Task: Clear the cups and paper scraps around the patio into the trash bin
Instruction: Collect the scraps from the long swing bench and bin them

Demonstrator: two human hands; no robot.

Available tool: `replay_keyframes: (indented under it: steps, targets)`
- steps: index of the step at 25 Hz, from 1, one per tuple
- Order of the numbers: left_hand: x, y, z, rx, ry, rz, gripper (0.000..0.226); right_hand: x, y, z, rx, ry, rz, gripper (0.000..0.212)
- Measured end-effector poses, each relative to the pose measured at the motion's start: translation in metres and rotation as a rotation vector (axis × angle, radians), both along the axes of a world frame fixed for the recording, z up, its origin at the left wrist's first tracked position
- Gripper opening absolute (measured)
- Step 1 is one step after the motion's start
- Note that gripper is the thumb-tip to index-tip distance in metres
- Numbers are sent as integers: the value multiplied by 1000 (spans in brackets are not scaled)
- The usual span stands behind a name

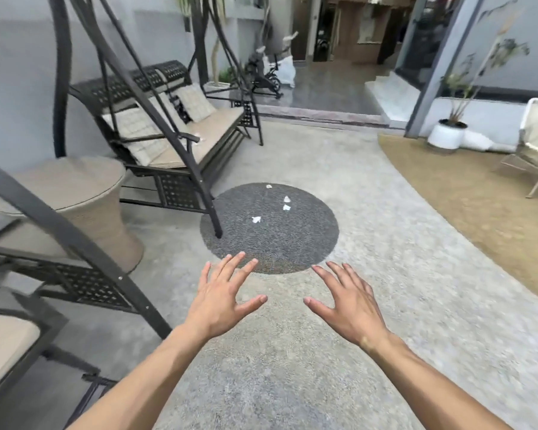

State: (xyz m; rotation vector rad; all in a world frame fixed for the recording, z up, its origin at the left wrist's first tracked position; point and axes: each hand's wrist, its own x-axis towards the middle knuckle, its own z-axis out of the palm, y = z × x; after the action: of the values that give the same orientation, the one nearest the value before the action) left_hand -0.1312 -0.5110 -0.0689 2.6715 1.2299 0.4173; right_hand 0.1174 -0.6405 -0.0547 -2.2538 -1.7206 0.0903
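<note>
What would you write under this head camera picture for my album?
Two open hands, left hand and right hand, reach toward paper scraps on a round dark mat beside a swing bench.

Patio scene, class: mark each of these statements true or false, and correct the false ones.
1. Both hands, left hand and right hand, are empty with fingers spread. True.
2. Paper scraps lie on the round dark mat. True.
3. A trash bin stands on the mat. False: no bin is in view.
4. The swing bench has cushions on it. True.
5. The white plant pot stands left of the bench. False: it stands far right, by the wall.
</note>
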Motion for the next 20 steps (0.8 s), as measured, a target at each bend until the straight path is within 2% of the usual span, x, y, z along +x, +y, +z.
replay_keyframes:
  steps: [6,20]
  targets:
    - [22,66,1,-3,10,94,81,41,94,-16,10,22,84,76]
    - [182,245,3,-19,6,209,81,214,279,0,-21,26,161,73]
